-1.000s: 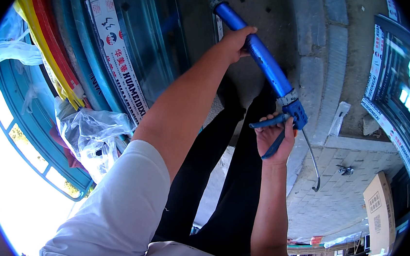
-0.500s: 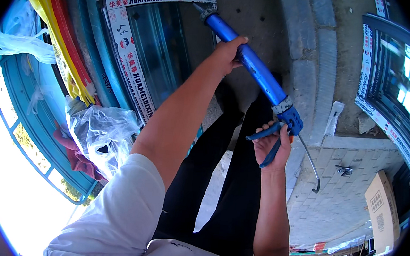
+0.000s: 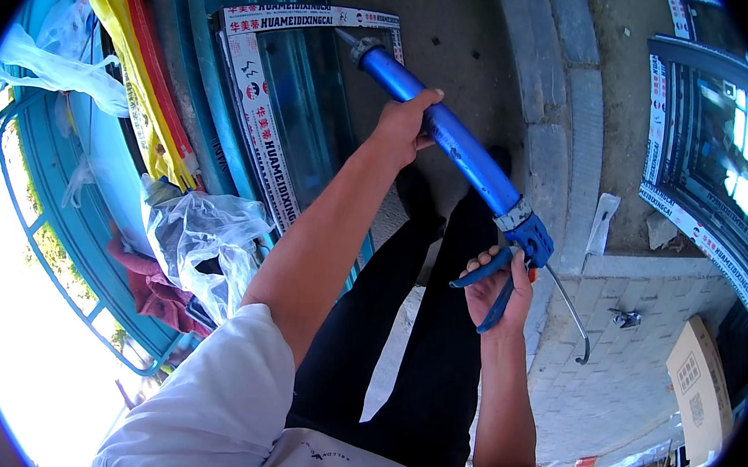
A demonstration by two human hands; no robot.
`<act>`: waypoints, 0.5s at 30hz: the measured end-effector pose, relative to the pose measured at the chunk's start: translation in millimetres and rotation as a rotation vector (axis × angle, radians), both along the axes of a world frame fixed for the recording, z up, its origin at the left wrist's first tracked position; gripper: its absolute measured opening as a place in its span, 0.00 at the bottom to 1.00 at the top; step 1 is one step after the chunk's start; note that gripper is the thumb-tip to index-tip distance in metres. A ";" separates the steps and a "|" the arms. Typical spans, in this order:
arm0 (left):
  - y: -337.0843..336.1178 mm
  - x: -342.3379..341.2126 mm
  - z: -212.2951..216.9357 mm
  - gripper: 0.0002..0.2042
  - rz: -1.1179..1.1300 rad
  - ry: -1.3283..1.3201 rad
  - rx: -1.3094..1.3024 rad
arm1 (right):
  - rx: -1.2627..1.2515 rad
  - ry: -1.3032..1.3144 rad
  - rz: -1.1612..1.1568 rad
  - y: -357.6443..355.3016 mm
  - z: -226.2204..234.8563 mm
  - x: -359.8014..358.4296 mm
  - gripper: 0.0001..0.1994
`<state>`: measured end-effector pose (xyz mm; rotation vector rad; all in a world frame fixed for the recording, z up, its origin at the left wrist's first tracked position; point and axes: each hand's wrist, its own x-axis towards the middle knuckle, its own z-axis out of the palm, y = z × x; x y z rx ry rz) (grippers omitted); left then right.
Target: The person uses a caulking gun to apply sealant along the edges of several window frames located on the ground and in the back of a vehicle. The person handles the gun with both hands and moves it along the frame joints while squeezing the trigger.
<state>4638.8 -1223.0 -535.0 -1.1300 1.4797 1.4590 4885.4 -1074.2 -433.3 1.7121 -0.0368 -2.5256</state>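
Observation:
A long blue caulking gun [image 3: 466, 145] slants across the middle, its nozzle at the upper left and its handle at the lower right. My left hand [image 3: 404, 128] is wrapped around the barrel from the left side. At the rear, my right hand [image 3: 502, 296] grips the blue handle and trigger, while a bent metal rod [image 3: 572, 311] sticks out behind. The nozzle tip [image 3: 345, 37] lies at the far bar of a window frame [image 3: 263, 126] covered in printed white protective tape. Whether the tip touches the frame I cannot tell.
Yellow and red strips [image 3: 138, 79] and crumpled clear plastic [image 3: 204, 241] lie on the left, near a teal metal railing [image 3: 70, 247]. Another taped window frame [image 3: 703, 234] stands at right, above a cardboard box [image 3: 699, 386]. A stone kerb [image 3: 548, 160] runs between.
The nozzle has shifted left along the frame's far bar. The surroundings have slid slightly in the picture as the head moved. Both hands keep their hold on the caulking gun.

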 end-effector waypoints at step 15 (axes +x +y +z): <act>3.1 0.5 70.5 0.33 0.081 0.055 -0.048 | 0.035 -0.051 0.122 11.7 55.4 -8.5 0.21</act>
